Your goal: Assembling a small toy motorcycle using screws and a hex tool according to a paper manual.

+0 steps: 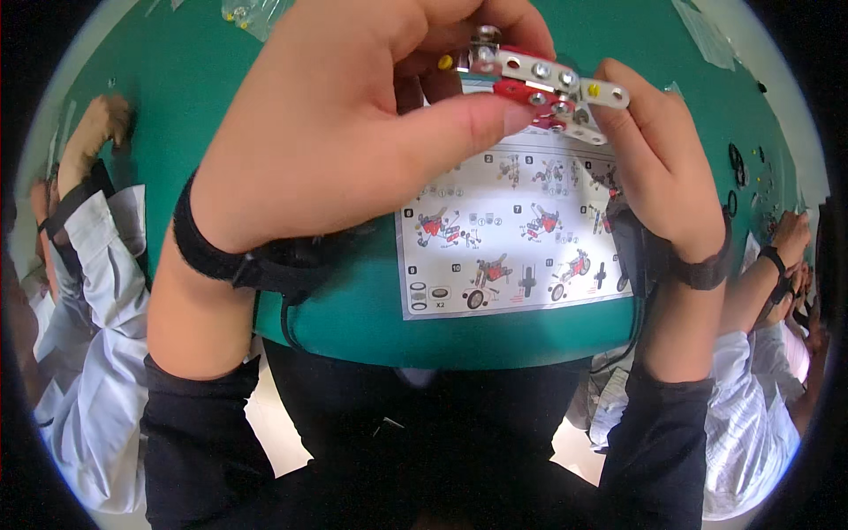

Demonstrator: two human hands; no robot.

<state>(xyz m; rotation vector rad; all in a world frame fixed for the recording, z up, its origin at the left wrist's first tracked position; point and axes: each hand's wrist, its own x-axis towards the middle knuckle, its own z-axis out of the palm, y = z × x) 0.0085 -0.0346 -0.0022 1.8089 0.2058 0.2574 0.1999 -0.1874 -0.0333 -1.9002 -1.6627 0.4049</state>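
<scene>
Raised above the table is a small metal model assembly (539, 79), made of silver perforated strips and red plates joined by several screws, with yellow pieces at both ends. My left hand (380, 115) grips its left part, thumb pressed against the red plate. At the other end, the fingers of my right hand (658, 146) pinch around the silver strips. Below both hands lies a printed instruction sheet (521, 305) with numbered drawings of a motorcycle model. My left fingers partly hide the assembly's left end.
The green table (353, 331) curves round in front of me. Clear plastic bags (252, 13) lie at its far side. Black rings (736, 163) and small loose parts sit at the right. Other people's hands work at the left (102, 124) and right (789, 238) edges.
</scene>
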